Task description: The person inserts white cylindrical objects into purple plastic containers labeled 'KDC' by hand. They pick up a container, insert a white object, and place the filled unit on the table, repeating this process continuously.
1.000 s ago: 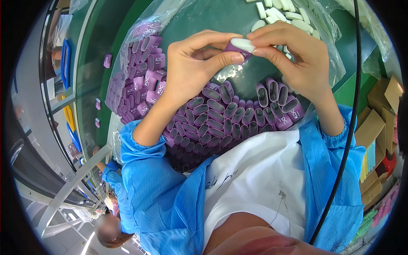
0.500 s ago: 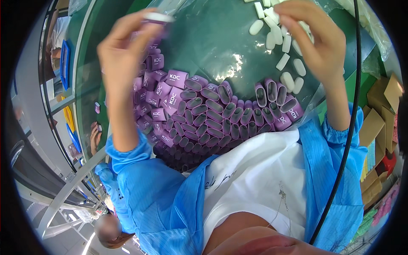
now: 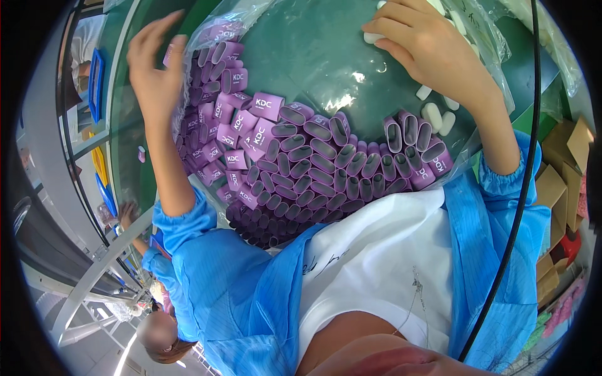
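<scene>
At the far left, my left hand [image 3: 153, 72] is raised beside the pile with its fingers apart. A small purple piece [image 3: 168, 55] shows between its thumb and fingers, and they do not look closed on it. At the top right, my right hand [image 3: 426, 47] pinches a white rounded block [image 3: 372, 37] between thumb and fingertips. More white oval blocks [image 3: 432, 117] lie beneath and beside that hand, some of them hidden by it. Hollow oval purple sleeves [image 3: 323, 147] fill the near side of the table, many standing with their openings up, others lying on their sides.
Clear plastic film [image 3: 216, 25] edges the pile on the green table [image 3: 307, 56]. A black cable [image 3: 523, 175] hangs down the right side. Cardboard boxes [image 3: 558, 156] stand at the right. On the left, a co-worker's arm [image 3: 135, 232] reaches toward a green surface.
My left hand has moved left, its fingers have spread, and the white-topped purple piece it held is no longer in its grip. My right hand has shifted left over the white blocks.
</scene>
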Action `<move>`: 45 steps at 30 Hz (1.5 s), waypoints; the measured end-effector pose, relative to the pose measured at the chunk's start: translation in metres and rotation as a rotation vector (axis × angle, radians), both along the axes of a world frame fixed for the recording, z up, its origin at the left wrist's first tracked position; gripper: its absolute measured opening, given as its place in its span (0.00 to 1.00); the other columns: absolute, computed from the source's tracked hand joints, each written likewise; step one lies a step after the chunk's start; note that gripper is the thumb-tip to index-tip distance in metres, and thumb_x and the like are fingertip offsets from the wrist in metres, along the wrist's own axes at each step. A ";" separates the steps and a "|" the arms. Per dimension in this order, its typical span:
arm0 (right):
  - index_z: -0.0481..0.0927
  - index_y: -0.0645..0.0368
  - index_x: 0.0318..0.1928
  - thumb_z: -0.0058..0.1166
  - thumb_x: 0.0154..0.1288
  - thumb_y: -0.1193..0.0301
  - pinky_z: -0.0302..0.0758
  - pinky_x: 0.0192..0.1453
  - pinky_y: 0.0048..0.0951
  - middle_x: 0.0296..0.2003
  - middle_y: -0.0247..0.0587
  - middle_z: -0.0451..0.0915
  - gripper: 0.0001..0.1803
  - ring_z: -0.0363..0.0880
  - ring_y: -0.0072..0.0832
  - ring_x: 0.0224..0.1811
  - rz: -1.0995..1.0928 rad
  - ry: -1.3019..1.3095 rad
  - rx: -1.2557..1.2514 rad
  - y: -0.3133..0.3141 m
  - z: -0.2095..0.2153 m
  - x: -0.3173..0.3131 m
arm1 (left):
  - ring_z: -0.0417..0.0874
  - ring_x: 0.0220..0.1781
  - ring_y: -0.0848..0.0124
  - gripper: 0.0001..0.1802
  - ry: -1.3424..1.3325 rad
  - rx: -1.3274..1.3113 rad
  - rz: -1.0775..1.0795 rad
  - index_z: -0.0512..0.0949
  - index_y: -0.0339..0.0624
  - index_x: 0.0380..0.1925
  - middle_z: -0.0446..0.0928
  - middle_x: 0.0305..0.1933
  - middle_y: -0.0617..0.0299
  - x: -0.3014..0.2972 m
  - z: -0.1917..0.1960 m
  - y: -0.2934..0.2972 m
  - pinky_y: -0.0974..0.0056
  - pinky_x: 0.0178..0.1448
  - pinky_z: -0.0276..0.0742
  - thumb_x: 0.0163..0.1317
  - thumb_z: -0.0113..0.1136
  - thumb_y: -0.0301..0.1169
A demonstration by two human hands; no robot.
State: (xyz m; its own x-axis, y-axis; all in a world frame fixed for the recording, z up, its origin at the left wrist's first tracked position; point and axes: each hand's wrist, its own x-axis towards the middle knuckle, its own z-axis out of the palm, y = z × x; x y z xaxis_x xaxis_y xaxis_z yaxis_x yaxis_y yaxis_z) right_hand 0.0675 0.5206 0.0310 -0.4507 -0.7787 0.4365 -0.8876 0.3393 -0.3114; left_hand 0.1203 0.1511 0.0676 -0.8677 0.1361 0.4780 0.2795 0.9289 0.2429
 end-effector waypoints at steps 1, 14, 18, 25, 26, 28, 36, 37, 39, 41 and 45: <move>0.82 0.63 0.35 0.64 0.58 0.75 0.74 0.48 0.36 0.34 0.41 0.79 0.06 0.75 0.38 0.42 0.009 -0.005 -0.051 -0.001 -0.002 0.001 | 0.78 0.58 0.59 0.17 -0.108 -0.089 -0.224 0.85 0.46 0.52 0.81 0.55 0.56 0.008 0.017 0.035 0.57 0.63 0.73 0.61 0.67 0.30; 0.84 0.64 0.43 0.64 0.60 0.79 0.78 0.44 0.30 0.39 0.43 0.82 0.10 0.81 0.33 0.39 -0.093 -0.220 -0.258 0.007 0.012 0.027 | 0.85 0.45 0.61 0.14 -0.764 0.416 -0.638 0.86 0.38 0.41 0.86 0.42 0.57 0.015 -0.012 0.137 0.60 0.52 0.80 0.54 0.74 0.27; 0.86 0.60 0.46 0.65 0.61 0.78 0.79 0.42 0.26 0.42 0.38 0.84 0.12 0.83 0.27 0.36 -0.129 -0.442 -0.395 0.004 0.011 0.035 | 0.86 0.44 0.66 0.14 -0.463 0.340 -0.404 0.86 0.37 0.41 0.86 0.42 0.58 0.011 -0.028 0.139 0.64 0.51 0.80 0.53 0.75 0.27; 0.86 0.61 0.44 0.64 0.60 0.80 0.79 0.40 0.31 0.39 0.39 0.81 0.11 0.81 0.33 0.37 -0.072 -0.193 -0.304 -0.013 -0.003 0.033 | 0.85 0.43 0.71 0.13 -0.504 0.433 -0.335 0.85 0.36 0.39 0.84 0.42 0.62 0.005 -0.041 0.146 0.67 0.50 0.80 0.53 0.74 0.21; 0.85 0.62 0.44 0.64 0.59 0.80 0.79 0.40 0.32 0.39 0.40 0.81 0.11 0.81 0.34 0.37 -0.071 -0.181 -0.284 -0.015 -0.002 0.033 | 0.85 0.43 0.72 0.13 -0.544 0.449 -0.313 0.85 0.35 0.39 0.84 0.42 0.62 0.006 -0.042 0.145 0.67 0.51 0.80 0.52 0.74 0.21; 0.84 0.64 0.42 0.63 0.55 0.81 0.77 0.41 0.34 0.37 0.42 0.79 0.12 0.78 0.36 0.38 -0.033 -0.148 -0.267 -0.021 0.000 0.033 | 0.83 0.44 0.74 0.13 -0.601 0.526 -0.308 0.85 0.33 0.39 0.82 0.42 0.64 0.005 -0.044 0.145 0.68 0.51 0.80 0.52 0.73 0.19; 0.81 0.67 0.38 0.60 0.49 0.81 0.75 0.39 0.33 0.33 0.44 0.76 0.12 0.76 0.39 0.37 0.013 0.026 -0.271 -0.033 -0.007 0.034 | 0.81 0.44 0.76 0.14 -0.675 0.625 -0.314 0.85 0.31 0.40 0.80 0.41 0.65 0.002 -0.050 0.142 0.69 0.52 0.79 0.51 0.71 0.15; 0.82 0.67 0.39 0.61 0.50 0.82 0.75 0.39 0.33 0.34 0.44 0.77 0.12 0.77 0.38 0.37 0.012 0.025 -0.256 -0.032 -0.006 0.034 | 0.81 0.44 0.76 0.14 -0.680 0.641 -0.312 0.85 0.31 0.40 0.80 0.42 0.65 0.002 -0.051 0.141 0.69 0.52 0.79 0.51 0.71 0.15; 0.84 0.66 0.44 0.62 0.53 0.84 0.77 0.40 0.34 0.38 0.43 0.81 0.15 0.80 0.38 0.38 0.030 0.007 -0.220 -0.025 -0.002 0.031 | 0.81 0.43 0.77 0.15 -0.670 0.647 -0.319 0.85 0.32 0.41 0.80 0.42 0.65 0.004 -0.052 0.140 0.70 0.50 0.78 0.51 0.72 0.16; 0.84 0.65 0.44 0.61 0.54 0.82 0.79 0.42 0.33 0.39 0.41 0.83 0.14 0.82 0.37 0.40 0.061 -0.009 -0.261 -0.021 -0.011 0.026 | 0.81 0.42 0.78 0.14 -0.637 0.628 -0.355 0.86 0.34 0.41 0.81 0.42 0.66 0.002 -0.051 0.142 0.71 0.48 0.78 0.52 0.73 0.18; 0.82 0.63 0.43 0.60 0.53 0.80 0.80 0.42 0.34 0.36 0.40 0.80 0.14 0.81 0.38 0.40 0.099 -0.073 -0.327 -0.005 -0.015 0.018 | 0.80 0.40 0.79 0.13 -0.648 0.608 -0.319 0.87 0.37 0.40 0.82 0.41 0.67 0.004 -0.047 0.144 0.73 0.44 0.77 0.52 0.76 0.21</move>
State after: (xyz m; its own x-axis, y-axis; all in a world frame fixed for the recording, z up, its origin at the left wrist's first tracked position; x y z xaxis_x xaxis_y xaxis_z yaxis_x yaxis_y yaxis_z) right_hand 0.0852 0.5158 0.0157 -0.4193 -0.6442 0.6397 -0.8827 0.1248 -0.4530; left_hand 0.1245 0.2947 0.0206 -0.9542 0.2986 -0.0171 0.1396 0.4952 0.8575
